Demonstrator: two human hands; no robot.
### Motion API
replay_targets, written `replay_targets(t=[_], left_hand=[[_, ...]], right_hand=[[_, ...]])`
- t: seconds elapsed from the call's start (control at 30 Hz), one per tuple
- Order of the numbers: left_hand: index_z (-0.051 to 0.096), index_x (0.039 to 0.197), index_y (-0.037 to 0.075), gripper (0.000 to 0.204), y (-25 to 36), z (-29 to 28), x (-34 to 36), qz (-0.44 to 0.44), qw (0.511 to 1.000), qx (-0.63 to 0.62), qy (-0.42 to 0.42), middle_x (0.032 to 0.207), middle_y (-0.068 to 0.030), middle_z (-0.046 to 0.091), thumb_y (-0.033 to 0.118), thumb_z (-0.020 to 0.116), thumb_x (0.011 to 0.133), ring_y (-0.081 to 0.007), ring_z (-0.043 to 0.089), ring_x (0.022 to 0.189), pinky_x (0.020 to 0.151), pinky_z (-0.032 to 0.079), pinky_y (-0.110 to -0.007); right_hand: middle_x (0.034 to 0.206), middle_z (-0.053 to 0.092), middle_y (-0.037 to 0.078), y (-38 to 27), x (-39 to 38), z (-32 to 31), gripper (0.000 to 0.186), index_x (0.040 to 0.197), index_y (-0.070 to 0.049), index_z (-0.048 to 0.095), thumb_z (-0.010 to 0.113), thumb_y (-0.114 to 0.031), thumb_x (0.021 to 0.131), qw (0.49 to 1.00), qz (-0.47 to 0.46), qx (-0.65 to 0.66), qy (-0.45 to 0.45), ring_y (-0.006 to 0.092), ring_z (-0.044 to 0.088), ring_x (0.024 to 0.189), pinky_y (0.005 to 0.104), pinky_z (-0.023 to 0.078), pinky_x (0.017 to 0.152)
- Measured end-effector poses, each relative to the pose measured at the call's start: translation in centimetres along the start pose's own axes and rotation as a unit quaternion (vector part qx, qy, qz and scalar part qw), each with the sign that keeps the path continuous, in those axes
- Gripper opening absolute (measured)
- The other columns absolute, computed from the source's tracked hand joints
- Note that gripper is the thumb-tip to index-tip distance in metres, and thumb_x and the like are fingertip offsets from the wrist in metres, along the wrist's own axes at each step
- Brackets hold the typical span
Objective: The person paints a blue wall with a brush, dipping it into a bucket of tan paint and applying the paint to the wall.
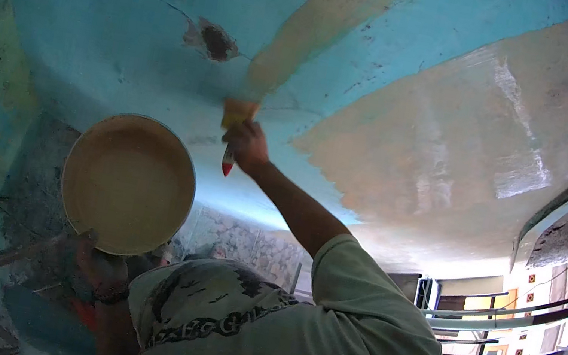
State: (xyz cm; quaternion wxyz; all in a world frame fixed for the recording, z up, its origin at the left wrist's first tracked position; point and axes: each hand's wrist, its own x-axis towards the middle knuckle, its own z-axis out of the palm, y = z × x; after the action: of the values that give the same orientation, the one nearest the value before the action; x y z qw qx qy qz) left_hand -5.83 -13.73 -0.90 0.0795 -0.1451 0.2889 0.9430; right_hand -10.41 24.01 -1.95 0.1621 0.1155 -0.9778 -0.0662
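Lettering shows on the front of the grey-green T-shirt (330,345): a single row of large, dark, ornate characters (219,327) that slants up toward the right, directly beside a dark printed picture (219,286), with folds in the cloth bending parts of the row. On the paintbrush (238,115), the pale part of the handle (229,154) perhaps carries small markings, too tiny and blurred to read.

The paintbrush (239,115) in the right hand (247,147) is against the wall (139,53), right of the paint bucket (78,168); a railing (520,323) stands far right.
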Motion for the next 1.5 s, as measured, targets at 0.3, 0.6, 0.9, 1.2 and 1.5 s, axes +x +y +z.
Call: replay_targets(t=[0.3, 0.6, 0.9, 1.2, 1.5], left_hand=[[0.052, 0.106, 0.003, 0.035, -0.2, 1.9, -0.2, -0.056, 0.986, 0.147, 0.055, 0.103, -0.0067, 0.053, 0.019, 0.056, 0.076, -0.0198, 0.051, 0.097, 0.080, 0.043, -0.036], [0.040, 0.120, 0.003, 0.054, -3.5, 5.8, 1.8, -0.014, 0.996, 0.034, -0.082, 0.110, -0.0097, 0.050, 0.015, 0.058, 0.071, -0.0208, 0.051, 0.102, 0.085, 0.044, -0.036], [0.041, 0.115, 0.002, 0.054, -4.3, 9.0, 1.5, -0.018, 0.997, 0.039, -0.059, 0.105, -0.0080, 0.049, 0.012, 0.062, 0.067, -0.0189, 0.049, 0.098, 0.085, 0.042, -0.034], [0.049, 0.101, -0.004, 0.031, -5.5, 9.2, 1.6, 0.083, 0.978, 0.139, -0.130, 0.104, -0.0115, 0.049, 0.018, 0.056, 0.080, -0.0219, 0.048, 0.098, 0.090, 0.039, -0.036], [0.038, 0.114, -0.001, 0.050, -5.1, 10.1, 1.8, 0.011, 0.993, 0.048, -0.109, 0.107, -0.0105, 0.049, 0.014, 0.063, 0.073, -0.0184, 0.049, 0.098, 0.088, 0.042, -0.035]], right_hand=[[0.086, 0.064, 0.008, -1.9, 4.5, -17.5, 0.019, 0.089, -0.003, 0.058, 0.068, -0.004, 0.073, 0.798, 0.266, 0.514, 0.167, 0.0144, 0.061, 0.077, 0.0295, 0.051, 0.068], [0.073, 0.062, 0.006, -9.8, 8.1, -19.5, 0.014, 0.083, -0.003, 0.061, 0.068, -0.009, 0.073, 0.922, 0.083, 0.375, -0.042, 0.0131, 0.060, 0.066, 0.0284, 0.049, 0.060], [0.076, 0.064, 0.009, -7.2, 7.4, -19.2, 0.014, 0.085, -0.003, 0.061, 0.065, -0.013, 0.076, 0.954, 0.089, 0.285, -0.031, 0.0163, 0.062, 0.069, 0.0291, 0.050, 0.062], [0.075, 0.062, 0.012, -4.7, 7.8, -19.0, 0.010, 0.081, -0.004, 0.058, 0.062, -0.010, 0.074, 0.981, 0.039, 0.185, -0.032, 0.0243, 0.062, 0.070, 0.0331, 0.049, 0.062], [0.074, 0.062, 0.011, -5.3, 9.1, -21.9, 0.009, 0.081, -0.002, 0.059, 0.061, -0.008, 0.075, 0.980, 0.051, 0.185, -0.056, 0.0200, 0.063, 0.067, 0.0307, 0.050, 0.057]])
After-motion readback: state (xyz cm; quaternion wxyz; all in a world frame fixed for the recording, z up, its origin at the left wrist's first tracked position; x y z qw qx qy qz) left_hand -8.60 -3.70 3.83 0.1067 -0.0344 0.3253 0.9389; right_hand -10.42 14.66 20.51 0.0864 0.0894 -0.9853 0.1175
